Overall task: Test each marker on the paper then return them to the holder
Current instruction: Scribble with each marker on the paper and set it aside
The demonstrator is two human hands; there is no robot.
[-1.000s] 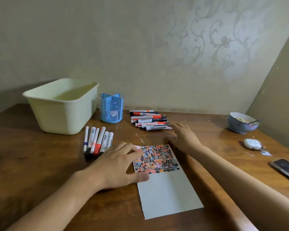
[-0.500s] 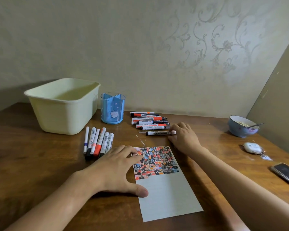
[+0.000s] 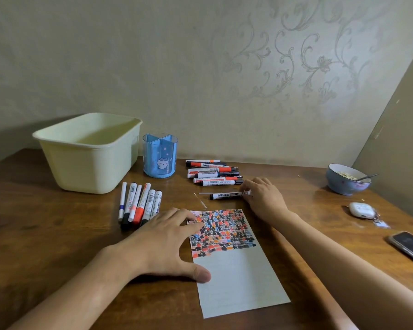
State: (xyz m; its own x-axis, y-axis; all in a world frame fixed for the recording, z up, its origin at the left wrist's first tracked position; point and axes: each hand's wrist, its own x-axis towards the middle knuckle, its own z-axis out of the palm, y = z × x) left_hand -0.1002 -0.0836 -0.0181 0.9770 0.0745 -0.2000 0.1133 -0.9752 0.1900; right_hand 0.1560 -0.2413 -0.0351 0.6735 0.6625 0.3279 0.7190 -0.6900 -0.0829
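Head view, catalogue of contents, hands first.

Right hand [image 3: 262, 196]: fingers curled on the cap end of a black-bodied marker with white label [image 3: 225, 195], lying flat on the brown wooden table [image 3: 34, 234], just above the paper's top edge, drawn slightly apart from the pile.

Left hand [image 3: 160, 241]: flat, fingers spread and relaxed, fingertips and thumb pressing the left edge of a white rectangular paper sheet [image 3: 239, 282]; upper part filled with dense black, red and orange test marks, lower part blank.

Advice for the step in hand: lift marker clear of pile, uncap, mark on the blank band just below the coloured block, paper kept pinned by left hand; recap firmly before stowing.

Pile of thick red-and-black capped markers [image 3: 212, 173]: about six, stacked close, exact count unclear. Row of slim white-barrelled markers [image 3: 138, 203]: six, side by side, beside left hand. Round translucent blue divided holder with cat motif [image 3: 159, 156]: one, no markers visible inside. Pale yellow plastic tub [image 3: 88, 153]: one. Blue ceramic bowl with spoon [image 3: 347, 178]: one. White earbud case with keyring [image 3: 360, 210]: one. Dark phone [image 3: 409, 246]: one.
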